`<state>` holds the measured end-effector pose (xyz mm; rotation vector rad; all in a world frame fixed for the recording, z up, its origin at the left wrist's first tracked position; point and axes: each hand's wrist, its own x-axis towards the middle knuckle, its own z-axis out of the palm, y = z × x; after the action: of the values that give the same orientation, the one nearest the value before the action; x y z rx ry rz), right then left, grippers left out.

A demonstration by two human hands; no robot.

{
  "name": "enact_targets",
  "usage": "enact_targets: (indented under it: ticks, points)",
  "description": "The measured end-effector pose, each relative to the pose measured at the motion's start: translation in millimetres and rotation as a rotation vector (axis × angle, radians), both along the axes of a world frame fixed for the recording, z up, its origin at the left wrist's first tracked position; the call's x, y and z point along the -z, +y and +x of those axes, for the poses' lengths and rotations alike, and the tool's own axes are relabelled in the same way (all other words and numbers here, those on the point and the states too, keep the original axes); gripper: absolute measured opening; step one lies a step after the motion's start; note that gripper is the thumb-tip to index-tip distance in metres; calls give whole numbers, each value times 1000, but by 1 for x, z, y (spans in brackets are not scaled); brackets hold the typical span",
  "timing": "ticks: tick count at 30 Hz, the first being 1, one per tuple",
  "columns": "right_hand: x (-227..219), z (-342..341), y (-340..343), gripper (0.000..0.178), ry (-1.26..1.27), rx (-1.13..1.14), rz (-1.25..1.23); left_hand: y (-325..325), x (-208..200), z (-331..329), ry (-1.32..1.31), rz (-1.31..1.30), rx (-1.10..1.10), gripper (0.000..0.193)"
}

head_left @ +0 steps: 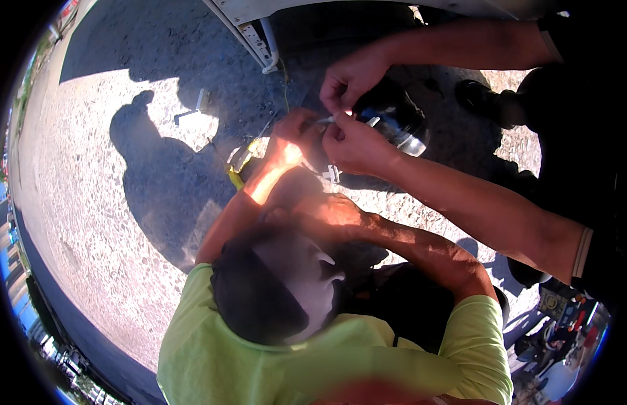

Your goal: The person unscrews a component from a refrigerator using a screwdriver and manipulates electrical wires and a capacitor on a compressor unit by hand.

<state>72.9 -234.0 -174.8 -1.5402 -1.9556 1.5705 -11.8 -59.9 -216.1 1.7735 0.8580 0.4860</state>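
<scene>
My two forearms come in from the right side, out of dark sleeves. My right hand (pixel 354 77) is the upper one, its thumb and fingers closed in a pinch. Just below it my left hand (pixel 359 143) is also closed, fingertips at a thin white piece (pixel 325 121). What the right fingertips hold is too small to make out. The co-worker's hand (pixel 296 131) reaches up to the other end of the white piece, and the co-worker's other hand (pixel 330 214) lies lower. A white plastic part (pixel 332 174) shows beneath my left hand.
A co-worker in a green shirt (pixel 239 364) and dark cap (pixel 273 290) crouches close below. A glossy black rounded thing (pixel 394 118) lies behind my hands. A metal frame (pixel 259 44) hangs at the top. Yellow material (pixel 238 172) and a small bracket (pixel 201 101) are on rough ground.
</scene>
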Motion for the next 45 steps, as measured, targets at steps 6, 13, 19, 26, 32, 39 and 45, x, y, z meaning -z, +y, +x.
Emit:
enact_targets:
  ticks: [6,13,19,26,32,39,45]
  points:
    - [-3,-2,1,30,-7,17,-11,3,-2,-8,24,-119,56,26]
    - [2,6,-12,25,95,113,225,1,3,-1,-44,101,112,26]
    - [-13,54,48,21,-1281,-675,906,-1,-25,-1,-193,286,206,25]
    - [-17,59,30,24,-1503,-920,896,-3,-51,11,-229,96,356,31]
    - [-6,73,19,22,-1528,-664,1139,8,-60,23,-122,59,558,26]
    - [15,78,11,33,-1172,-574,1111,7,-55,24,-98,165,660,27]
    - [-65,48,39,48,256,749,-492,16,-51,2,-69,148,771,26]
